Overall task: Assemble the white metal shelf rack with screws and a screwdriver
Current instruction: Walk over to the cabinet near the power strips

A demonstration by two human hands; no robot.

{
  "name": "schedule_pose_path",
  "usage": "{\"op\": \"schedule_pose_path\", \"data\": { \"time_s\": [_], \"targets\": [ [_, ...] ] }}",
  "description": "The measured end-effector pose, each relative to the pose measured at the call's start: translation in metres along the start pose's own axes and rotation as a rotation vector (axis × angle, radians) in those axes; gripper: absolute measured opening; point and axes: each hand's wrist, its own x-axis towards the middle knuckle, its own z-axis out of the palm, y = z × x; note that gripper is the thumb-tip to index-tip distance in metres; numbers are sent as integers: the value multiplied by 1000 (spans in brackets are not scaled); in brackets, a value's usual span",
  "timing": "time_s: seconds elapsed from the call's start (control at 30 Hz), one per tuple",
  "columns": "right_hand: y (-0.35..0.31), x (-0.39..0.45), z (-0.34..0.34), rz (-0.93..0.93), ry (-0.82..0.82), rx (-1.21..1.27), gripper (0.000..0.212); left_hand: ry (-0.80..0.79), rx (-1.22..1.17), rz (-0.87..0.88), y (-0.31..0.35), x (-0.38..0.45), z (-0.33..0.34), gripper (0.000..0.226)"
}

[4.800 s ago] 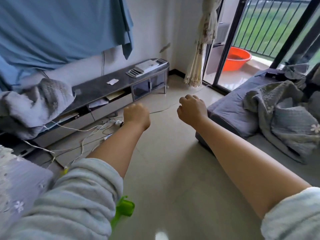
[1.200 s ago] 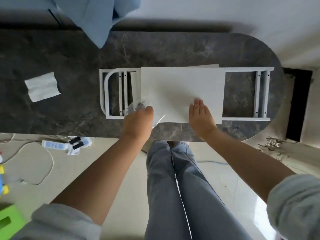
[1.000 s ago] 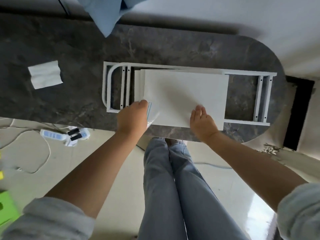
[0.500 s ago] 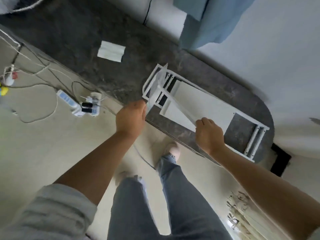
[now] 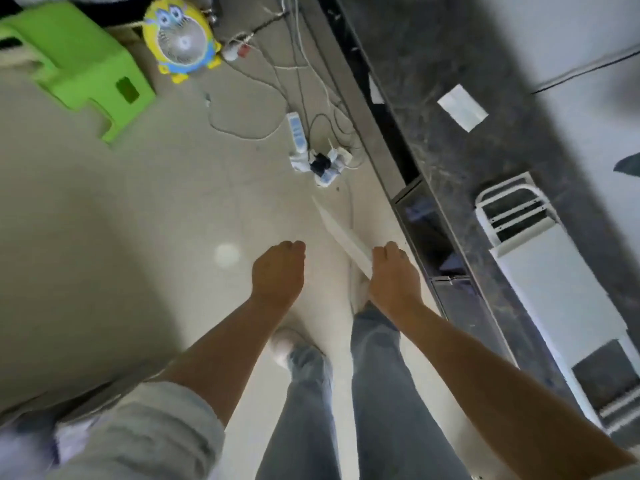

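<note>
view swung off counter [image 5: 450, 140] toward floor [image 5: 121, 237]; person turned away from it. rack [image 5: 540, 271] frames and panels left on counter, unassembled. right hand [image 5: 393, 275] now grasps one thin white panel [image 5: 341, 235], seen edge-on, carried over floor. left hand [image 5: 278, 270] loosely clenched; cannot tell if holding anything. earlier both hands were at stacked panels. likely moving parts to floor. no screws or screwdriver seen.

Motion blur softens the whole head view, the fingers of the left hand [image 5: 278, 271] and right hand [image 5: 394, 277] curl out of sight beneath their backs, and the white rack frame [image 5: 540, 271] on the dark desk [image 5: 450, 109] runs past the right edge.
</note>
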Motion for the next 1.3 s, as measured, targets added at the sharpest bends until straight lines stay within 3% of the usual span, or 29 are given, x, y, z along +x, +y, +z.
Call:
{"op": "schedule_pose_path", "data": {
  "time_s": [0.1, 0.33, 0.7, 0.77, 0.87, 1.17, 1.3],
  "targets": [
    [-61, 19, 17, -155, 52, -128, 42, -139, 4, -138, -63, -15, 16, 19],
    [-208, 66, 26, -412, 27, -273, 25, -217, -33, -409, -198, -32, 22, 26],
    [-425, 195, 54, -707, -15, -387, 31, -296, -268, -748, -399, 11, 32, 31],
    [-475, 215, 52, -727, 2, -411, 29, -273, -333, -816, -445, 19, 33, 30],
    [-552, 245, 56, -759, -116, -425, 28, -237, -365, -899, -522, 22, 33, 29],
    [-764, 326, 77, -776, -195, -449, 37, -208, -431, -928, -749, 44, 40, 26],
    [-843, 369, 83, -786, -210, -444, 31, -202, -450, -983, -833, 71, 39, 29]
  ]
}}
